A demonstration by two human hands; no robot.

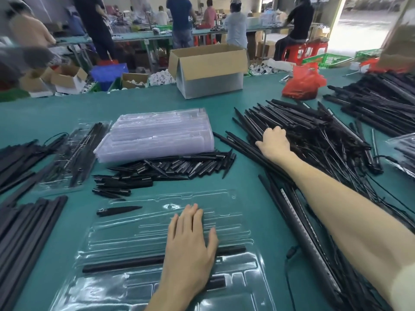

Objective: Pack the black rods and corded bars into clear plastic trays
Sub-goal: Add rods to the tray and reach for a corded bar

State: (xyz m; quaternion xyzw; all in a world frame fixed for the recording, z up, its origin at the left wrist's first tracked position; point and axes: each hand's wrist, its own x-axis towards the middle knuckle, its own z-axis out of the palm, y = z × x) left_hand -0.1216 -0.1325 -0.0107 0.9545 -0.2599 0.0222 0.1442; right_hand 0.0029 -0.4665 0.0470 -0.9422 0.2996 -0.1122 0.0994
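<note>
On the green table before the person, the clear tray is barely started: a long black rod lies in a near slot, a short pointed piece sits at far left, and most channels are bare. The left hand presses flat on the tray, fingers straight. The right hand reaches into the pile of corded bars, fingers curled, though I cannot tell whether it holds one; the stack of empty trays suggests much remains.
</note>
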